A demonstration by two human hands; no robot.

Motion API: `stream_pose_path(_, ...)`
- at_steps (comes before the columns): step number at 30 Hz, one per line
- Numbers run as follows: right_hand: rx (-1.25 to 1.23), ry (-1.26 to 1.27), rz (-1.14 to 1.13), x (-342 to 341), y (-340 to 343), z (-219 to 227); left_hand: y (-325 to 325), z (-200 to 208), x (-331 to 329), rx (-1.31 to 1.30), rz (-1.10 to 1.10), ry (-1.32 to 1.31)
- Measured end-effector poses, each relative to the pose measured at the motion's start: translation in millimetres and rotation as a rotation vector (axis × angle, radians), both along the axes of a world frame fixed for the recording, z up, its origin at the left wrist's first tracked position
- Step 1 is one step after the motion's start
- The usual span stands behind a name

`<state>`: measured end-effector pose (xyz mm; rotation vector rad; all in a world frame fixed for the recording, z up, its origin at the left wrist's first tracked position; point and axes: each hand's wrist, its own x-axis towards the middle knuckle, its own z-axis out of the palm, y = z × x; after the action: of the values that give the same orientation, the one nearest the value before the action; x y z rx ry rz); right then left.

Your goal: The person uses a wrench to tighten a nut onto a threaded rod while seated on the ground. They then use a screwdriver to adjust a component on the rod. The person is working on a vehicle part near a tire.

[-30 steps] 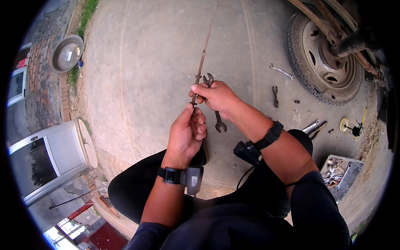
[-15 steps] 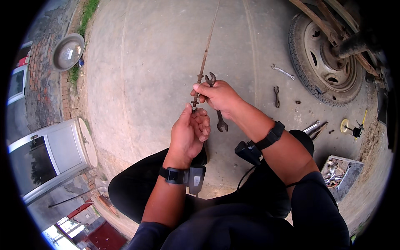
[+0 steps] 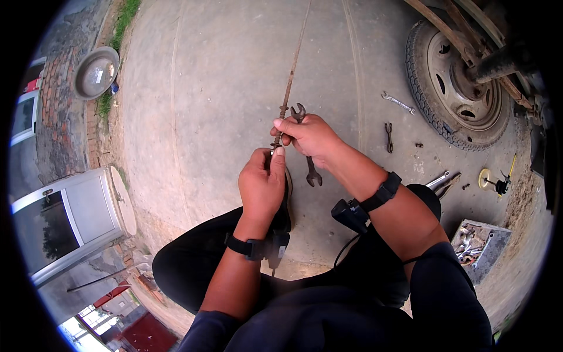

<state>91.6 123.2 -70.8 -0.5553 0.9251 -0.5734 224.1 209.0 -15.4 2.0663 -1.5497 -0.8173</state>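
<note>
One rusty rod [image 3: 288,88] is lying between thumb and fingers in both grips | right hand [image 3: 312,138]: pinching its ridged part, also clasping a double-ended wrench [image 3: 311,167] | left hand [image 3: 261,186]: thumb and forefinger barely parted, pinching its near end

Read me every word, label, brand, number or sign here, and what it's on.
No text is readable.
Pale patch in the basin: too small to read.
Pale patch on the device at the left wrist: too small.
Wrench in the right hand: no marking discernible.
</note>
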Motion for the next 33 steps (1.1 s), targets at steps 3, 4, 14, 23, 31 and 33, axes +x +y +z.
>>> stream_pose_path(3,0.003,0.015,0.006,-0.7,0.0,2.6,-5.4,19.2,-3.5,0.527,0.552,1.277)
stream_pose_path(4,0.004,0.022,0.012,-1.2,-0.3,3.9,-5.7,17.9,-3.0,0.517,0.586,1.329)
stream_pose_path(14,0.024,0.001,-0.007,0.2,0.9,3.1,-5.5,14.6,-8.6,0.269,0.335,0.614)
stream_pose_path(23,0.006,0.010,-0.001,0.0,0.6,0.3,-8.4,21.2,-2.6,0.446,0.502,1.031)
stream_pose_path(31,-0.008,0.005,0.018,-2.0,-0.3,0.1,-11.5,23.9,-7.7,0.423,0.546,1.007)
stream_pose_path(33,-0.004,0.002,0.022,-2.5,0.1,0.2,-8.8,13.5,-6.4,0.304,0.392,0.730)
